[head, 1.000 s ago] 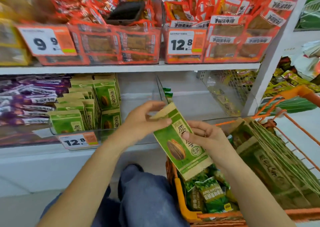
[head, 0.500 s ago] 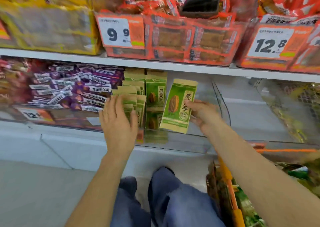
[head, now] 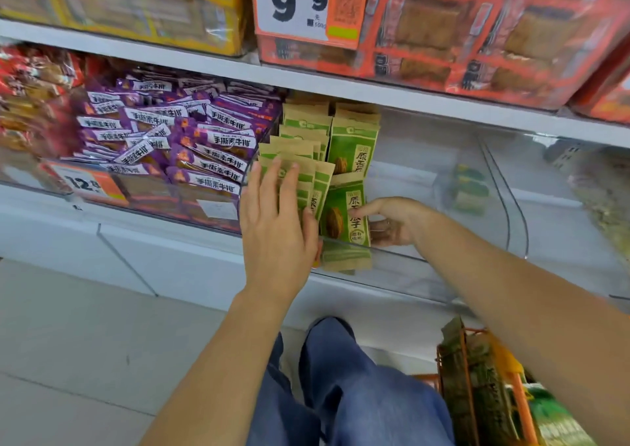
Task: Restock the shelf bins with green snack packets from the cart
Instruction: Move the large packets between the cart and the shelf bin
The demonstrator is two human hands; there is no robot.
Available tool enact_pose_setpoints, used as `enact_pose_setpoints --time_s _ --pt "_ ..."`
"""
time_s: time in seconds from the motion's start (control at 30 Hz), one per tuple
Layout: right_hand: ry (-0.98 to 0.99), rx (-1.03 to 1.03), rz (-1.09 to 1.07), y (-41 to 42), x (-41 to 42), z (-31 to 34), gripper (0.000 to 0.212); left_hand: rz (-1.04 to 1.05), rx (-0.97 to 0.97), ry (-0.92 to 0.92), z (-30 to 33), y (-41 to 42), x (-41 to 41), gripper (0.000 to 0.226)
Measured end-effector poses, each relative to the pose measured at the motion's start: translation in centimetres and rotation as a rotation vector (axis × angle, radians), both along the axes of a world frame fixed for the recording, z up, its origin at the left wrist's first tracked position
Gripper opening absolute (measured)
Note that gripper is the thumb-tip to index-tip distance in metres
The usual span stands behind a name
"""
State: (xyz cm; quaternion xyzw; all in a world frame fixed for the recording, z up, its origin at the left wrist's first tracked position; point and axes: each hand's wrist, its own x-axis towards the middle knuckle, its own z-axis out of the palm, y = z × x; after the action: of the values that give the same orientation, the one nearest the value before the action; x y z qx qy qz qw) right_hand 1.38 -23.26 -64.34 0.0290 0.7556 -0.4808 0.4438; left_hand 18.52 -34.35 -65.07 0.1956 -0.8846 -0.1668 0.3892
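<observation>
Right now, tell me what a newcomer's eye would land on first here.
The two hands at the clear bin on the middle shelf: the left hand lies flat against the standing green packets, while the right hand slots one green packet in beside them. Next comes the big 9.9 price tag on the shelf above, then the purple packets heaped in the bin to the left.
</observation>
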Motion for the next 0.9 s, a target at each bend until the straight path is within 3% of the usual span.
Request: enact_pose_setpoints --time_s 0.17,0.3,0.4,0.53,0.63,0.7,0.83,0.9 --pt "-0.129 -0.046 -0.065 -0.8 0.2 0.1 0.03 0.001 -0.001 0.019 0.0 0.1 -0.2 0.048" --pt "-0.07 -0.093 0.054 -0.4 0.7 0.1 0.022 -0.004 0.011 0.027 0.1 0.1 -0.1 0.047" --pt "0.062 -0.129 0.055 -0.1 0.6 0.2 0.031 -0.004 0.01 0.025 0.1 0.0 -0.1 0.046" --pt "0.414 -0.243 -0.125 -1.0 0.1 0.0 0.073 0.006 0.006 0.03 0.2 0.2 -0.1 0.047" --pt "0.709 -0.177 -0.188 -2.4 -0.3 0.3 0.063 0.025 0.005 0.035 0.2 0.4 -0.1 0.05" --pt "0.748 -0.144 -0.206 -3.2 -0.3 0.1 0.064 0.027 0.004 0.033 0.2 0.4 0.0 0.052" --pt "0.723 -0.053 -0.135 -4.2 -0.5 -0.6 0.092 0.018 -0.005 0.026 0.2 0.3 0.0 0.052" --pt "0.727 -0.028 -0.086 -4.7 -1.0 -0.6 0.09 0.021 -0.002 0.021 0.2 0.3 -0.1 0.052"
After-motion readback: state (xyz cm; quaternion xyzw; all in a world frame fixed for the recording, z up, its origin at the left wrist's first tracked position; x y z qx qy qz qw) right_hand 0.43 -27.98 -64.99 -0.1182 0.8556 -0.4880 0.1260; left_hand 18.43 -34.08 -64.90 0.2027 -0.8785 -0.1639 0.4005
